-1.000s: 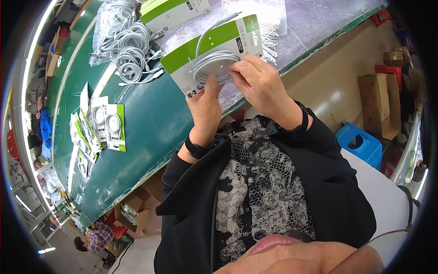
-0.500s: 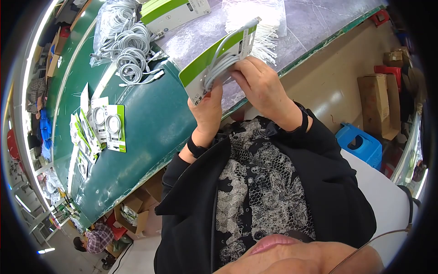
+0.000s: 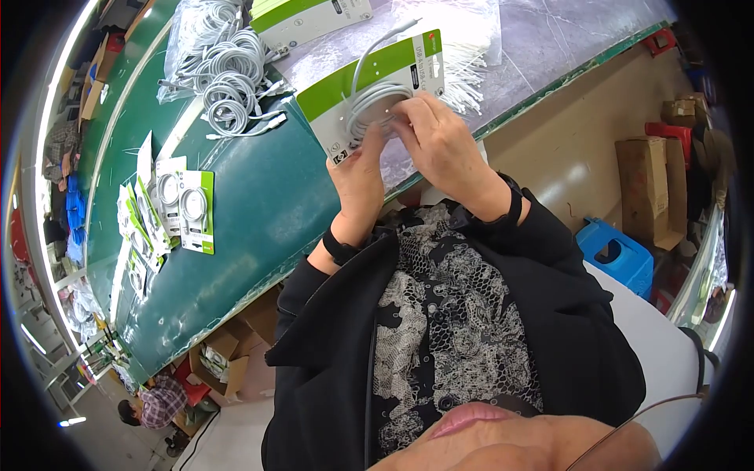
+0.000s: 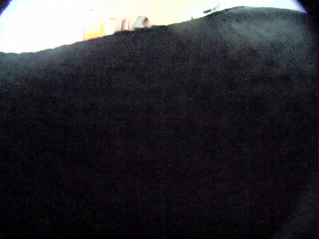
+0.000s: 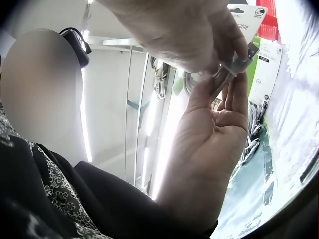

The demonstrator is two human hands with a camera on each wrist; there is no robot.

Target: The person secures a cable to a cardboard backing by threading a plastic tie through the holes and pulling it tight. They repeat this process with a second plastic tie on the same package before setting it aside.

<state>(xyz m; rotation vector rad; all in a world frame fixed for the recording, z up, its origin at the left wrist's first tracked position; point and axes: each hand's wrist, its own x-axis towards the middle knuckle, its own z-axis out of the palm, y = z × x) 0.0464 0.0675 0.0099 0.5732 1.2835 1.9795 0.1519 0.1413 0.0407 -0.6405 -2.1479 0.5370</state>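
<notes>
In the head view my left hand (image 3: 357, 184) grips a green-and-white cable card (image 3: 318, 102) by its lower edge, thumb on the front against a coiled grey USB cable (image 3: 363, 110). One cable end sticks up past the card's top edge. The fingers of my right hand (image 3: 446, 149) are bent at the coil's right side, slightly blurred. In the right wrist view they pinch the cable's grey connector end (image 5: 243, 63), with the left hand just below. Dark cloth (image 4: 159, 139) covers nearly all of the left wrist view.
Carded cables (image 3: 192, 208) lie in a loose pile on the green table (image 3: 259, 196). Bundled grey cables (image 3: 232, 71) sit farther back, beside a stack of green-and-white cards (image 3: 310, 20) and a bag of white strips (image 3: 463, 71). A blue stool (image 3: 616, 255) stands at the right.
The card was turned nearly edge-on half a second ago and now shows its front again. Both hands have stayed on the card and coil. The head view has shifted slightly.
</notes>
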